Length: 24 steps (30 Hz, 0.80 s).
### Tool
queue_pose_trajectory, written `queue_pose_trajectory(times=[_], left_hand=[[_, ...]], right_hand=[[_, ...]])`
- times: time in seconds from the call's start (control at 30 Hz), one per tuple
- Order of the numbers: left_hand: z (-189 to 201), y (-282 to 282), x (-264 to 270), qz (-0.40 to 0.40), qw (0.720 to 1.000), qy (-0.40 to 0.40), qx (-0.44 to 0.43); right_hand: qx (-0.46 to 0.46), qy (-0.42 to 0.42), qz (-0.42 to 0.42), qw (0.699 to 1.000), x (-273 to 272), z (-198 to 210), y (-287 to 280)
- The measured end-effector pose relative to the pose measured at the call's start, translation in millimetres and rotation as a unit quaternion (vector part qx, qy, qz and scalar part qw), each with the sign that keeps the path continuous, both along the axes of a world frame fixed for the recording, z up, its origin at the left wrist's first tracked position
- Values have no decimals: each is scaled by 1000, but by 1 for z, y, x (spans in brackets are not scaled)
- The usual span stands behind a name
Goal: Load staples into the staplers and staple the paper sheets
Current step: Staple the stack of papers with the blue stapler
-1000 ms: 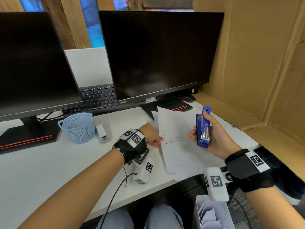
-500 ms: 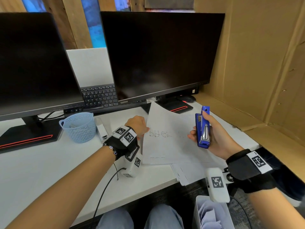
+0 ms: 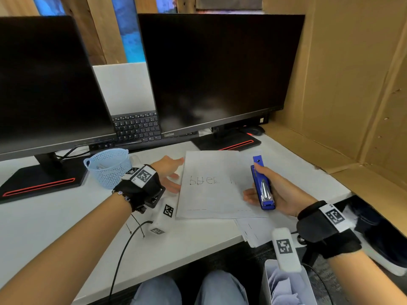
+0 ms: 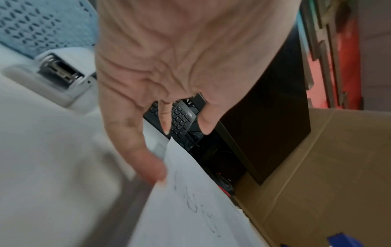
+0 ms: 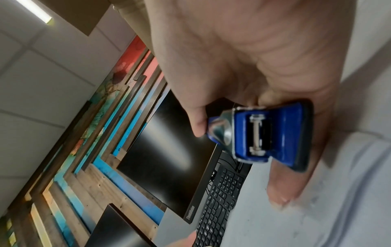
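Where the head camera looks down at a white desk (image 3: 55,227), the right hand (image 3: 279,192) grips a blue stapler (image 3: 263,183) upright above the right edge of a paper sheet (image 3: 211,186) with handwriting. At the sheet's left edge lies the left hand (image 3: 169,172), fingers straight, holding nothing. A light blue basket (image 3: 108,166) stands beside it. From the left wrist, the fingertips (image 4: 152,172) touch the paper's edge; a white stapler (image 4: 61,73) lies nearby. From the right wrist, fingers curl round the blue stapler's hinge end.
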State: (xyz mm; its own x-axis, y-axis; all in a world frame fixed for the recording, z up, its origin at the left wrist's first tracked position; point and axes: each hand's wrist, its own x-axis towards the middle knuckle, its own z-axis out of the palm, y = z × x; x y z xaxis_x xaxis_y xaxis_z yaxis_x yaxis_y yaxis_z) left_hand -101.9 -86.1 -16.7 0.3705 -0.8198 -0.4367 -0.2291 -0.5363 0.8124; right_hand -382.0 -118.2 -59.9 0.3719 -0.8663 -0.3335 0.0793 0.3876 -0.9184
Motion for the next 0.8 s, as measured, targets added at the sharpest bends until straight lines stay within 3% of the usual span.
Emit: queue_pose_trajectory(times=[0.13,0.33,0.5,0.8], left_hand=[[-5,4,12,-23,993,97,62],[-8,22,13,-176,978,-33,107],[-11,36,11,-238,964,-50,104],[-15,29,20,-125,980,-145,57]], right_hand=[[-1,6,16,1000,6,-4,2],[3,6,10,1000,5,-6,2],[-6,20,20,1000,5,-6,2],[-36,48,-47,997,-3,0,-3]])
